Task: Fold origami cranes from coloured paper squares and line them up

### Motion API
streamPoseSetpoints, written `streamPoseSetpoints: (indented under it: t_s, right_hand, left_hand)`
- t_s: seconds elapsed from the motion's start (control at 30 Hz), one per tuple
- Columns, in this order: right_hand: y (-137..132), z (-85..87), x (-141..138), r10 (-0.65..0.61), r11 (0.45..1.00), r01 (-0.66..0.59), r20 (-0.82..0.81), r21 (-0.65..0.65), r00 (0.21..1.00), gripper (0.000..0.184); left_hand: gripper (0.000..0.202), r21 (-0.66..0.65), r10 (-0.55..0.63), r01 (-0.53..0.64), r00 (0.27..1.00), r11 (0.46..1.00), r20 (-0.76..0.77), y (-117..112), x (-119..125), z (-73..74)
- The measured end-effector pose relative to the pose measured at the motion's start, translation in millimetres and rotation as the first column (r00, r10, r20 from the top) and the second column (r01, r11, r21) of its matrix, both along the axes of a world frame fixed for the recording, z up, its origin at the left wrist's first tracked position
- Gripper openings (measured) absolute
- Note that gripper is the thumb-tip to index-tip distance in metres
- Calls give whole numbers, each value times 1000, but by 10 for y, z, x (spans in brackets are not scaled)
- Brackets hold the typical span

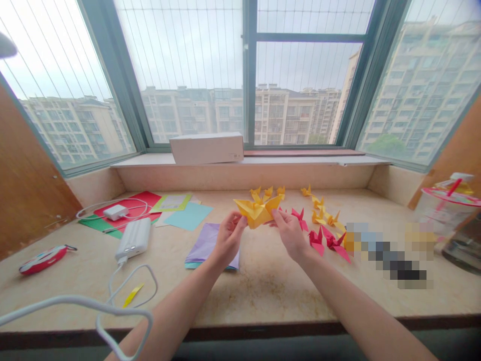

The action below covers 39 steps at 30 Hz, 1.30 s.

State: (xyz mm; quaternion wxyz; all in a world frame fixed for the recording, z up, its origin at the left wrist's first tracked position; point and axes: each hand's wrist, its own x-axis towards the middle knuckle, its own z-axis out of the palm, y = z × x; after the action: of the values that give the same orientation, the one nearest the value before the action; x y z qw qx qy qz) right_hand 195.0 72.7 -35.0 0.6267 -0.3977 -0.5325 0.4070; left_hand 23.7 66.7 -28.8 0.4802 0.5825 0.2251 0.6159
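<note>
Grip narrow, both hands pinching: left hand (229, 238) and right hand (289, 233) hold opposite sides of a yellow origami crane (257, 211), raised above the marble sill (263, 296). Relative to crane: small yellow cranes (266, 193) just behind; red paper cranes (323, 240) right; lavender paper sheets (208, 245) lower left; white power bank (133, 239) farther left.

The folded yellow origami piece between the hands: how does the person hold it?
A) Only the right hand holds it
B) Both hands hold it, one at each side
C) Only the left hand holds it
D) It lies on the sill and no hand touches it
B: the left hand grips one side of the folded yellow origami piece and the right hand grips the other, holding it up between them.
</note>
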Motion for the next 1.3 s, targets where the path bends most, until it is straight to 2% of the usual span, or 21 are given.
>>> streamPoseSetpoints:
  t_s: [0.13, 0.27, 0.37, 0.43, 0.53, 0.63, 0.7, 0.83, 0.93, 1.17, 1.3]
  right_hand:
    - [23, 6, -5, 55, 996, -66, -199, -51, 978, 37]
    - [22, 24, 6, 83, 997, -79, -288, 24, 954, 38]
    - [-8, 34, 26, 14, 993, 3, -148, 114, 989, 36]
    - [-42, 28, 35, -48, 984, 44, 21, 171, 999, 35]
    - [-87, 1, 37, -93, 965, 36, 213, 259, 973, 33]
    - [-95, -29, 39, -85, 951, -8, 282, 310, 956, 29]
    - [-75, -49, 44, -59, 951, -28, 272, 307, 960, 27]
    - [-23, -77, 49, -6, 962, -44, 182, 270, 983, 23]
    - [-25, -51, 48, 35, 968, -60, 105, 246, 994, 19]
    - [-120, 98, 70, 158, 981, -165, 68, 102, 985, 20]
    - [-102, 113, 93, 181, 983, -182, 33, 32, 983, 32]
  left_hand:
    - [17, 4, -57, 57, 998, 998, 2, -17, -8, -9]
    - [17, -39, -212, 213, 977, 976, 19, -54, -23, 0]
    - [26, -120, -336, 346, 937, 930, 99, -68, -27, 14]
    - [36, -201, -352, 382, 920, 902, 172, -59, -32, 19]
    - [47, -321, -300, 362, 927, 875, 227, -29, -48, 21]
    - [37, -365, -270, 329, 941, 871, 205, -16, -67, 33]
    - [33, -365, -284, 323, 946, 873, 158, -27, -72, 50]
    - [48, -315, -337, 349, 937, 883, 92, -58, -61, 71]
    - [46, -256, -333, 345, 939, 903, 92, -54, -55, 62]
    - [49, -233, -276, 290, 957, 928, 91, -9, -84, 48]
    - [49, -238, -258, 274, 961, 932, 95, -8, -96, 66]
